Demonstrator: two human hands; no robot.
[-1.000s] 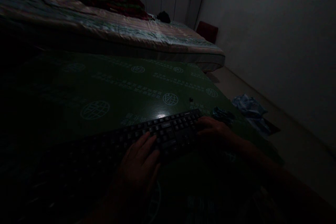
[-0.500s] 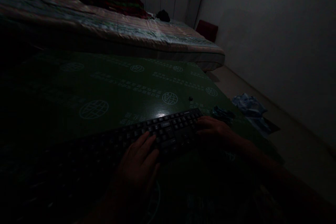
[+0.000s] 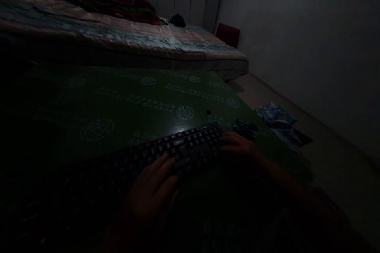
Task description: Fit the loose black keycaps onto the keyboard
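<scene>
The room is very dark. A black keyboard [image 3: 166,152] lies across a green table [image 3: 124,102] printed with pale globe marks. My left hand [image 3: 152,193] rests flat on the keys near the keyboard's middle, fingers stretched forward and a little apart. My right hand [image 3: 237,146] lies over the keyboard's right end, fingers curved down onto the keys. Neither hand holds anything.
A bed [image 3: 133,43] with a striped cover and a dark patterned blanket stands just behind the table. A small dark object [image 3: 245,126] lies on the table right of the keyboard. Pale blue cloth [image 3: 277,116] lies on the floor by the wall.
The view has shifted slightly, so everything sits a little further left in the picture. Both hands stay on the keyboard in about the same places.
</scene>
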